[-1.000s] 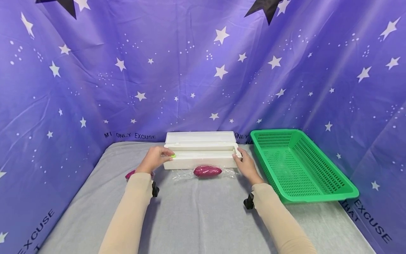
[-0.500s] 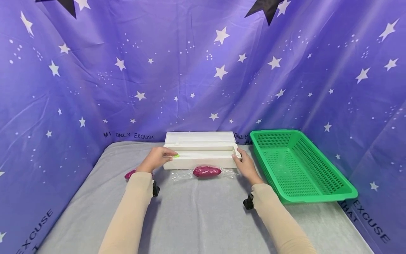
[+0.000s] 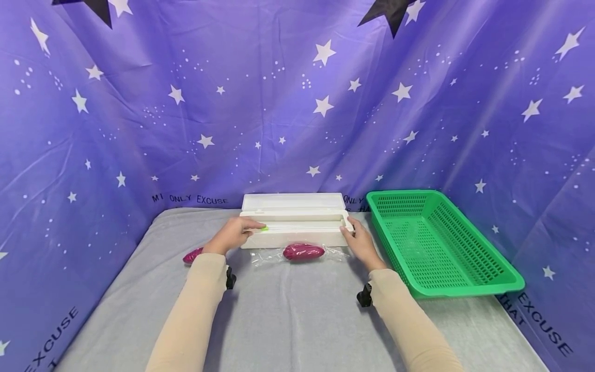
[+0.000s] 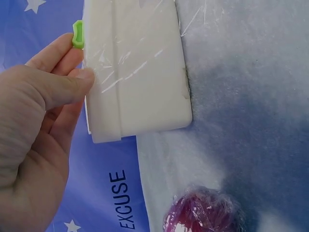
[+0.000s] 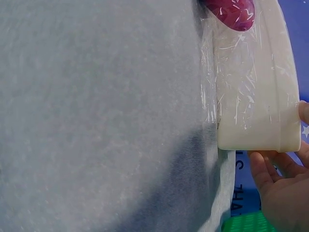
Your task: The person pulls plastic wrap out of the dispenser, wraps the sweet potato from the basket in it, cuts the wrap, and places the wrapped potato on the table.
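Note:
A white cling film dispenser [image 3: 297, 238] stands on the table with its lid [image 3: 294, 201] raised. My left hand [image 3: 232, 233] is at its left part; the index fingertip pushes the end of the green slide cutter [image 3: 264, 228] on the top edge. In the left wrist view, the thumb touches the dispenser's edge just behind the green cutter [image 4: 78, 34]. My right hand [image 3: 360, 240] grips the dispenser's right end, thumb on top. In front lies a magenta elongated thing [image 3: 303, 252] under clear film [image 3: 267, 256], which runs up over the dispenser's front.
Another magenta film-wrapped thing [image 3: 192, 256] lies on the left, partly behind my left wrist. A green perforated basket [image 3: 469, 290] stands on the right of the grey-covered table [image 3: 288, 320]. A purple starry curtain [image 3: 260, 103] encloses the back and sides.
My left hand has slid the green cutter a short way to the right along the dispenser's edge. My right hand stays on the right end. The magenta things have not moved.

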The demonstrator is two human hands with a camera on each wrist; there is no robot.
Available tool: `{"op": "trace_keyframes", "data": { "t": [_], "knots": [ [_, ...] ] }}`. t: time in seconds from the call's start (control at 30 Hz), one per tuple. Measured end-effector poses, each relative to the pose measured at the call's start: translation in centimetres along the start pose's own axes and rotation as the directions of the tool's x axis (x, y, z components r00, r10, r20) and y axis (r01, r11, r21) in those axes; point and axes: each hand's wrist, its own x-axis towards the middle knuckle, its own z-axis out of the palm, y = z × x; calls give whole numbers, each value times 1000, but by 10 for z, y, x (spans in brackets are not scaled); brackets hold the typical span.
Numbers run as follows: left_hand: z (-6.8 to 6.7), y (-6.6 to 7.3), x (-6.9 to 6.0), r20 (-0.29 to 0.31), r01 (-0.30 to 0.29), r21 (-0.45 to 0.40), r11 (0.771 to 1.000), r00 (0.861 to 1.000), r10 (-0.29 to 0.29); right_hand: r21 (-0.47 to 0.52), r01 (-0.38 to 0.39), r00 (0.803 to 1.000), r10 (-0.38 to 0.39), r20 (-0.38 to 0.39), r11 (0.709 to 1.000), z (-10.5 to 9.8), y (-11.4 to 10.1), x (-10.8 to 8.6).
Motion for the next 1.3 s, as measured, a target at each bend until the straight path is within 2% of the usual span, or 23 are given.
{"op": "trace_keyframes", "data": {
  "t": [0.13,0.27,0.5,0.7,0.9,1.03,1.3],
  "knots": [
    [-1,3,1,16,-6,20,1000,1000,6,2,5,1000,-5,-1,1000,0,0,0],
    [0,4,3,22,30,35,999,999,-31,4,6,1000,-6,-4,1000,0,0,1],
    [5,9,8,-43,102,18,995,994,-101,7,25,1000,-25,-13,1000,2,1,0],
    [10,13,14,-66,156,24,987,986,-154,17,5,1000,-4,-21,1000,1,1,-1],
    [18,9,21,-119,164,88,983,981,-153,30,2,1000,-1,-21,1000,1,0,-2],
    [20,10,21,-152,169,83,982,976,-155,31,8,1000,-7,-24,999,0,0,-2],
    [21,11,22,-155,142,88,986,980,-127,39,3,1000,-2,-21,999,1,-1,-3]
  ]
}}
